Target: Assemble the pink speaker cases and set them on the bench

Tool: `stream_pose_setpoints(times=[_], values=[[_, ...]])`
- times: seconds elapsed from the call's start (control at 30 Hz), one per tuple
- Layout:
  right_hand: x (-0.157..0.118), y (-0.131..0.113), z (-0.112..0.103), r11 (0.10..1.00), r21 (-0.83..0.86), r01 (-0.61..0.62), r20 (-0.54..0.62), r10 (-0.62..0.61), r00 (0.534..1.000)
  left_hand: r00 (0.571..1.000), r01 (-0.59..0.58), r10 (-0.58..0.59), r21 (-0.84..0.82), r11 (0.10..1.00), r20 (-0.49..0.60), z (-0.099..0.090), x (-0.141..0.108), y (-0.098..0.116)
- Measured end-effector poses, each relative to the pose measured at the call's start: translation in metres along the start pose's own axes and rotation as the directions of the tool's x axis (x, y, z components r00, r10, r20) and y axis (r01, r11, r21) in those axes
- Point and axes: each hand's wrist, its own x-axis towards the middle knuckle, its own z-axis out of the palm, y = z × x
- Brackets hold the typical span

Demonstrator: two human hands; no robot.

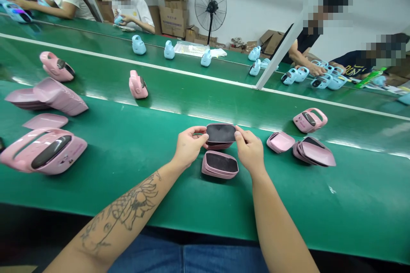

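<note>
Pink casings half-hidden between 2 hands

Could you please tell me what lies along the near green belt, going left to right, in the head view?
Pink handled device → left hand → dark-padded pink shells → right hand → small pink shell stack → larger pink shell stack

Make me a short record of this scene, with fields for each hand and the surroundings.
Left hand: holds the left side of a stack of pink shells with dark insides
Right hand: holds the right side of the same stack
Below hands: a second pink stack on a green belt
Right of hands: a small pink stack, a larger pink stack, a pink handled device
Rest: pale blue devices, a co-worker, a standing fan, cardboard boxes
</note>
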Motion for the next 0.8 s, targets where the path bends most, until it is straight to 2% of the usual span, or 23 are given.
stream_pose_setpoints(times=[0.07, 0.17, 0.3, 0.37, 0.47, 0.53, 0.6, 0.63, 0.7, 0.77, 0.8], values=[[0.001, 0.0, 0.0, 0.984, 0.167, -0.061, 0.006, 0.061, 0.998, 1.0, -0.029, 0.029, -0.038, 0.999, 0.002, 0.0, 0.0, 0.003], [0.001, -0.004, 0.0, 0.897, 0.413, -0.157, 0.068, 0.141, 0.988, 0.996, -0.083, 0.085, -0.066, 0.994, 0.029, 0.0, -0.001, 0.01], [-0.003, -0.021, -0.001, 0.764, 0.597, -0.242, 0.189, 0.16, 0.969, 0.978, -0.177, 0.181, -0.045, 0.983, 0.109, 0.006, -0.003, 0.024], [-0.007, -0.03, -0.003, 0.65, 0.694, -0.312, 0.288, 0.146, 0.946, 0.958, -0.249, 0.247, -0.004, 0.968, 0.148, 0.012, -0.006, 0.031], [-0.012, -0.036, -0.008, 0.394, 0.806, -0.441, 0.437, 0.105, 0.893, 0.914, -0.379, 0.354, 0.105, 0.919, 0.197, 0.02, -0.012, 0.041], [-0.013, -0.033, -0.013, 0.303, 0.829, -0.469, 0.458, 0.112, 0.882, 0.877, -0.466, 0.423, 0.19, 0.864, 0.226, 0.019, -0.01, 0.042], [-0.011, -0.025, -0.018, 0.274, 0.85, -0.449, 0.426, 0.14, 0.894, 0.852, -0.523, 0.481, 0.287, 0.802, 0.209, 0.006, 0.004, 0.039], [-0.009, -0.021, -0.021, 0.258, 0.868, -0.424, 0.398, 0.147, 0.905, 0.848, -0.527, 0.504, 0.345, 0.776, 0.163, -0.006, 0.016, 0.037], [-0.004, -0.014, -0.025, 0.215, 0.895, -0.391, 0.365, 0.15, 0.919, 0.846, -0.466, 0.532, 0.455, 0.759, -0.02, -0.041, 0.047, 0.035], [-0.001, -0.012, -0.028, 0.178, 0.909, -0.376, 0.352, 0.155, 0.923, 0.81, -0.354, 0.534, 0.523, 0.775, -0.243, -0.083, 0.082, 0.035], [-0.001, -0.012, -0.029, 0.167, 0.913, -0.373, 0.349, 0.157, 0.924, 0.793, -0.306, 0.521, 0.533, 0.789, -0.316, -0.104, 0.1, 0.036]])
